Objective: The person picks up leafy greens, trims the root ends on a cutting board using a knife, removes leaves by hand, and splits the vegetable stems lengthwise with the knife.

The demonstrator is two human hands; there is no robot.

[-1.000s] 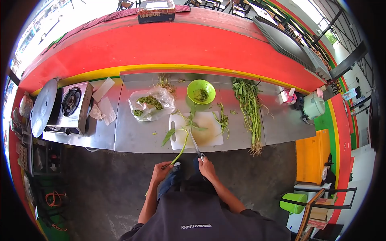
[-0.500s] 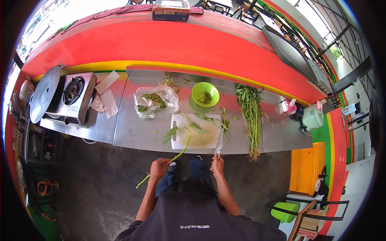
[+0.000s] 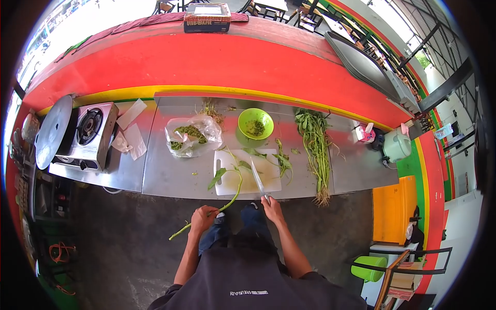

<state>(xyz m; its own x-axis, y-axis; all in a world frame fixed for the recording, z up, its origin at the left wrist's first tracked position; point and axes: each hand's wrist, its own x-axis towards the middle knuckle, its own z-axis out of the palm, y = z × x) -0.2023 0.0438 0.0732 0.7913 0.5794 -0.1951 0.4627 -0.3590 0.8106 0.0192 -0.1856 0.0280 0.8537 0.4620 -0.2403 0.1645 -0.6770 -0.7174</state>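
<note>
My left hand (image 3: 204, 218) is closed round a long green leafy stem (image 3: 235, 195), whose leafy end reaches over the white cutting board (image 3: 223, 188). The cut end sticks out below my hand. In my right hand (image 3: 272, 210) is a knife (image 3: 259, 178), its handle gripped and its blade pointing away from me over the board. Loose leaves and a leafy sprig (image 3: 283, 163) lie at the board's right side. Beyond it stands a lime green bowl (image 3: 247, 115) with chopped greens inside. A bundle of leafy stems with roots (image 3: 319, 160) rests to the right.
On the steel counter (image 3: 170, 182), a clear plastic bag (image 3: 213, 140) holds greens. Roots (image 3: 211, 110) lie behind it. At left are a gas stove (image 3: 98, 151), a large round lid (image 3: 53, 132) and papers (image 3: 135, 139). A tissue pack (image 3: 366, 134) and a pale green appliance (image 3: 397, 148) stand right.
The knife has swung left, from the board's right edge to over its middle. My right hand has shifted slightly left with it. The stem stays in my left hand; the whole view has shifted a little.
</note>
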